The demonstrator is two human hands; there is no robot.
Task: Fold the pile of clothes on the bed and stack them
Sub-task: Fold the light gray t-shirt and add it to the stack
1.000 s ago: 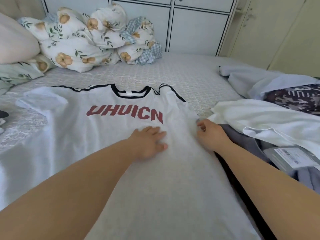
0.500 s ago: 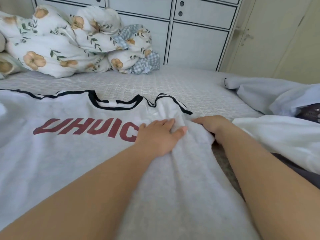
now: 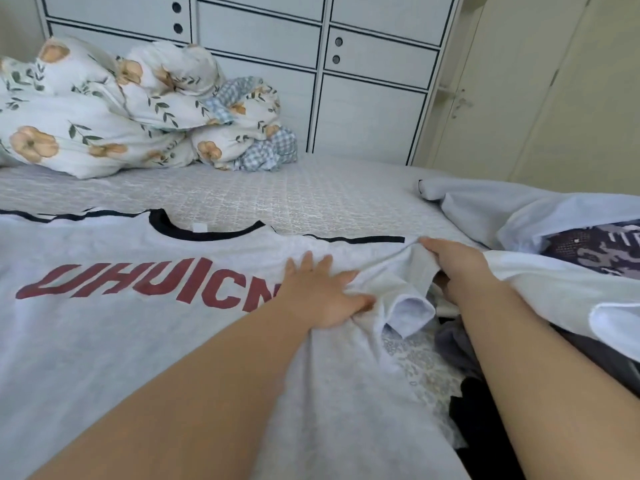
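Across the bed [image 3: 311, 199], a white t-shirt [image 3: 121, 341] with red letters and a black collar lies spread flat, front up. On its chest, just right of the lettering, the left hand [image 3: 322, 292] presses down with straight, spread fingers. Beside it, at the shirt's right shoulder, the right hand [image 3: 453, 261] pinches the bunched sleeve [image 3: 408, 289], which is lifted and rumpled. Right of the shirt lies a pile of clothes [image 3: 554, 258], white, grey and patterned. Beyond the shirt, a flowered duvet [image 3: 114, 112] is heaped against white cabinets [image 3: 363, 81].
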